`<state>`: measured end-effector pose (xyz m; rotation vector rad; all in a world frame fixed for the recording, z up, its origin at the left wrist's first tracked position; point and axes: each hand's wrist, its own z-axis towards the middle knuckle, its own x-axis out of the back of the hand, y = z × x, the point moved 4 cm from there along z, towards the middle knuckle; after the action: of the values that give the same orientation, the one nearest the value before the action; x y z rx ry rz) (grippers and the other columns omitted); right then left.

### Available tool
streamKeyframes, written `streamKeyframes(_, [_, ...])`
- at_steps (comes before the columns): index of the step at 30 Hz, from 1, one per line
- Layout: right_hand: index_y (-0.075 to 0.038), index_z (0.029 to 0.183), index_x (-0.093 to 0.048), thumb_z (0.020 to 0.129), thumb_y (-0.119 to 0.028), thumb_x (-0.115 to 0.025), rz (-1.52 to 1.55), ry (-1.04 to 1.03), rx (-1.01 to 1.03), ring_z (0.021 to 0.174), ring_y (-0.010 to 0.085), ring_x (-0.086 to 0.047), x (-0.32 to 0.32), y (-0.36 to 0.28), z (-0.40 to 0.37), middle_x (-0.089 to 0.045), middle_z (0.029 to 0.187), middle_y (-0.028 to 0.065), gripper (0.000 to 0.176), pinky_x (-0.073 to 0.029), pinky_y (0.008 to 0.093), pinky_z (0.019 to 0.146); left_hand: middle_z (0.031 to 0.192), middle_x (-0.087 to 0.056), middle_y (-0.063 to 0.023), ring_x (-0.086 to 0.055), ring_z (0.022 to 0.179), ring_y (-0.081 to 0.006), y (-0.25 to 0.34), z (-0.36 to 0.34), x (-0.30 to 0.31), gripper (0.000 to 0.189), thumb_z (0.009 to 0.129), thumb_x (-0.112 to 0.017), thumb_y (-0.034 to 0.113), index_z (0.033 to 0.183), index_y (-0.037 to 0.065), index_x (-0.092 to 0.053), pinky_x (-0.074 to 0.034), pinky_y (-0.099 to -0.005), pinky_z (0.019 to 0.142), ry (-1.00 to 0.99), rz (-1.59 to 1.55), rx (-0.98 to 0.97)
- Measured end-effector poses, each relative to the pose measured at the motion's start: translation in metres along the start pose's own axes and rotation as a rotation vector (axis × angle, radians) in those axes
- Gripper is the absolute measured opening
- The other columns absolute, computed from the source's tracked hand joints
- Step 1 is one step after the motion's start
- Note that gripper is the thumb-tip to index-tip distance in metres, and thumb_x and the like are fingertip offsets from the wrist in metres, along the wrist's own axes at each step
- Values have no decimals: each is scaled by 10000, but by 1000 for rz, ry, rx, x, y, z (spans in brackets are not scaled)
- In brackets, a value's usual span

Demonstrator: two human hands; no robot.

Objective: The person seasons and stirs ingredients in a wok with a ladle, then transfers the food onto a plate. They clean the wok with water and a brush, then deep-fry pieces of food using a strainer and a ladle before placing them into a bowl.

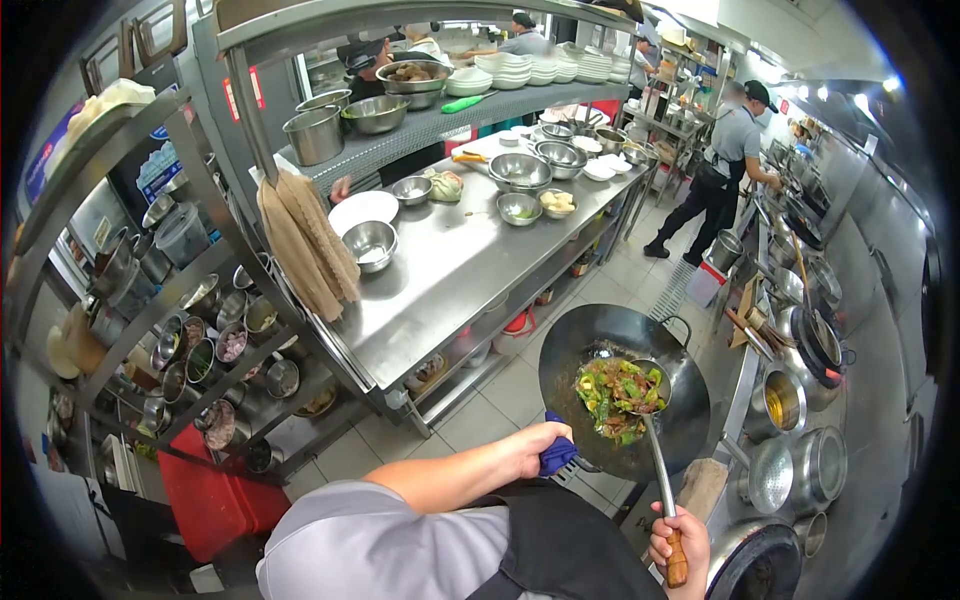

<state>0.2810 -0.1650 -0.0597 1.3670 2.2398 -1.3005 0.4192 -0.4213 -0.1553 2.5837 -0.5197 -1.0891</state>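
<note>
1. Left hand (530,452): reaches forward from the near edge of the view. Its fingers (550,436) are closed around a blue cloth (558,456) that wraps the near rim of the wok (592,345).
2. Wok: a dark, round pan in the near right of the scene. It is seen over the tiled floor (500,395), in the aisle between the tabletop (450,275) on the left and the cooking line (800,400) on the right.
3. Right hand (682,545): sits at the near edge, right of the left hand. Its fingers (692,530) grip the wooden handle (677,568) of a ladle (657,455), whose steel shaft runs up and away into the wok.
4. Stir-fry (618,400): green vegetable pieces and darker brown pieces, heaped at the ladle's bowl in the right half of the wok. The left half of the pan is bare metal.
5. Tabletop: a long stainless surface that runs from near left to far right. It carries a steel bowl (370,243), a white plate (362,208) just beyond it, and more steel bowls (520,172) farther along.
6. Cloths (305,245): brown, hung from the rack post at the near left end of the tabletop.
7. Upper shelf (520,100): spans the tabletop and holds steel bowls and stacked white dishes (555,68).
8. Side rack (215,345): far left, rows of small steel containers, with a red bin (215,505) below it.
9. Co-worker (725,160): stands far right at the cooking line, in a grey shirt and dark apron.
</note>
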Motion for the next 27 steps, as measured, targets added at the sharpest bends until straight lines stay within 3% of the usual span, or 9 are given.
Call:
streamKeyframes(6, [19, 1160, -493, 852, -61, -411, 94, 16, -26, 394, 181, -417, -31, -5, 21, -427, 631, 70, 328, -357, 341, 351, 555, -555, -42, -529, 427, -181, 26, -4, 20, 118, 711, -605, 177, 636, 101, -556, -460, -302, 415, -22, -36, 7])
streamKeyframes(17, [69, 1150, -473, 860, -104, -410, 51, 15, 49, 373, 117, -407, -132, -20, 78, -453, 632, 30, 343, -351, 265, 309, 585, -568, -50, -540, 461, -184, 91, -36, 68, 81, 713, -603, 141, 673, 86, -559, -463, -306, 448, -28, -99, -14])
streamKeyframes(27, [72, 1139, -496, 850, -90, -410, 41, 77, 100, 357, 115, -397, -213, -24, 119, -445, 627, 26, 342, -352, 264, 302, 583, -573, -48, -538, 452, -174, 143, -64, 101, 92, 718, -601, 136, 651, 88, -561, -463, -297, 439, -90, -109, 45])
